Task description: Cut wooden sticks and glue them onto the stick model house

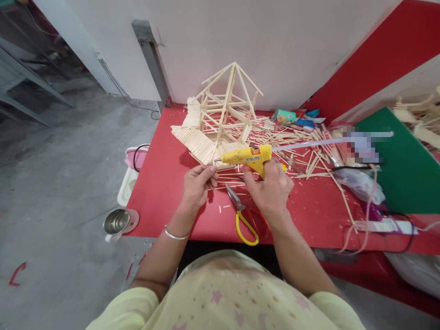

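Currently gripping a yellow glue gun (245, 157) in the right hand (273, 185), with fingers wrapped firmly around the handle and a long clear glue stick (305, 144) poking out behind. Pinching with the left hand (197, 183), with thumb and fingertips closed together right by the nozzle — too small to tell on what. Just beyond both hands, on the red table (154, 201) near the wall, an open frame of wooden sticks (224, 111) with slatted panels at its left and front. To the right, loose sticks (313, 161) in a scattered heap. Below, between the wrists, scissors (239, 206) with a yellow handle.

As for containers: at the table's left front corner, a metal mug (132, 220), shiny inside, impossible to read for liquid. Farther up that side, a white tray (123, 191) beside a pink container (129, 159) — contents unclear, with a black cord looping over the pink. At the back, a green packet (284, 116); at right, a crumpled clear plastic bag (364, 185), contents likewise unclear.
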Motion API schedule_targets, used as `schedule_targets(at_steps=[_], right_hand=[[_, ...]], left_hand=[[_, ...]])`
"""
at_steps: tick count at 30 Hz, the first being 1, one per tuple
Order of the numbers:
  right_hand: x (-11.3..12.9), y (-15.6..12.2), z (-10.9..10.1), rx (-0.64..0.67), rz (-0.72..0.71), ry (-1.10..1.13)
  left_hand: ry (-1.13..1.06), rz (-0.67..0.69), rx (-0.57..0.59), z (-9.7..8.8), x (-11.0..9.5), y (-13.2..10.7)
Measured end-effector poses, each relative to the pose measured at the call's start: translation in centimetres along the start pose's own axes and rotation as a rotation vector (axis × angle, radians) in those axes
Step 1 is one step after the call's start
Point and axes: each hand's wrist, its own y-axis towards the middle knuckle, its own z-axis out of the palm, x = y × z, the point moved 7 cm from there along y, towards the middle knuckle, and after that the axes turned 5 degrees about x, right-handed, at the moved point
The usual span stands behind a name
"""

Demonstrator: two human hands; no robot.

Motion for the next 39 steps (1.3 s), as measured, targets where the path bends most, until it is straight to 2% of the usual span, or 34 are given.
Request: schedule_targets(at_steps=[5,15,29,39], right_hand=[[0.0,-0.1,-0.3,-0.008,0.014,-0.005],[0.1,-0.7,-0.9,-0.026,-0.047,-0.009],[-0.6,-1.2,-0.7,-0.032,0.006,0.029],[0.0,-1.0,-0.5,-0.094,-0.056,-0.024]], left_hand=[[0.003,-0.003,0.029,0.2,-0.2,-0.2],[0.016,0.045,0.062,0.0,-0.1,-0.2],[-0.019,0.097,0.072,0.4,0.5,-0.5],[-0.059,0.118,0.078,0.4,0.5,-0.3]])
